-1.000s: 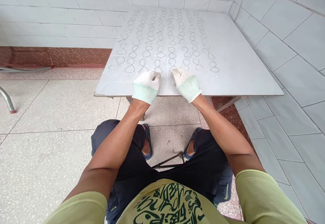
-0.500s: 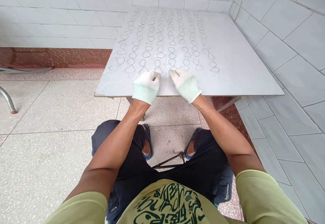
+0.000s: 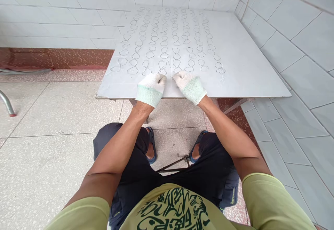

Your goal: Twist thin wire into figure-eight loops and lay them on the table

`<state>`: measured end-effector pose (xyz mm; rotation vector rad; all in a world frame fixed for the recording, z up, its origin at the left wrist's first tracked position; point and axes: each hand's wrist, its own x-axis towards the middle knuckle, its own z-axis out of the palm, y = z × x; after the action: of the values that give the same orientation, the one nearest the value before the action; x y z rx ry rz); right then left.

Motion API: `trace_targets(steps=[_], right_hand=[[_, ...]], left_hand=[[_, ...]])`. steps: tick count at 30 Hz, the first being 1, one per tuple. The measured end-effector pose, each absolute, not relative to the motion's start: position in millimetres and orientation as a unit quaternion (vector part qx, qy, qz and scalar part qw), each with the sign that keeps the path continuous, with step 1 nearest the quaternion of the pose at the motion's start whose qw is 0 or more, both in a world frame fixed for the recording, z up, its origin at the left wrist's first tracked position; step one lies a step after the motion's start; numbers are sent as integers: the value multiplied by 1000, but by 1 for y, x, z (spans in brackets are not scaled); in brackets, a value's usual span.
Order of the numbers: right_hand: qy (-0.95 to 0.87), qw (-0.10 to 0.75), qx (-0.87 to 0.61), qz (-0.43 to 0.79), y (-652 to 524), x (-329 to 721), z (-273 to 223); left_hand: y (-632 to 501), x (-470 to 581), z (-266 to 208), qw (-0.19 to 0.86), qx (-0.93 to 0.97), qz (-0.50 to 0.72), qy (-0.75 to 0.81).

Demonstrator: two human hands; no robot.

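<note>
On the white tabletop, thin dark strands twisted into figure-eight loops lie in several rows; whether they are wire or thread I cannot tell. My left hand, in a white knitted glove with a pale green cuff, is closed in a pinch by the front edge. Opposite it, my right hand wears a matching glove and pinches too. The fingertips are a small gap apart. Between them a faint thin strand curves up just beyond the hands. Its ends are hidden in my fingers.
White tiled walls border the table behind and on the right. Below it are the speckled floor, my sandalled feet and a dark metal bar. A bent metal leg stands at far left.
Both hands stay nearly in place, still pinching, with only slight shifts of the fingers. The view has tilted very slightly; the loops lie as before.
</note>
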<state>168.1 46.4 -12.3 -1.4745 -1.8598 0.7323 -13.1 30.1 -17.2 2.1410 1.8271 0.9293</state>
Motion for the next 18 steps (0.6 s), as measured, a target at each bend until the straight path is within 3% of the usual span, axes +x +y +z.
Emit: trace_targets(steps=[9,14,18], right_hand=[[-701,326,-552,311,47,168,-12],[-697,339,-536,334,47,171,-14],[-695,339,-531,347,47,172,-12]], left_hand=[[30,-13,-18,76,721,312,614],[27,-14,-15,131,689,361,615],[24,-16,-10,237,640,394,616]])
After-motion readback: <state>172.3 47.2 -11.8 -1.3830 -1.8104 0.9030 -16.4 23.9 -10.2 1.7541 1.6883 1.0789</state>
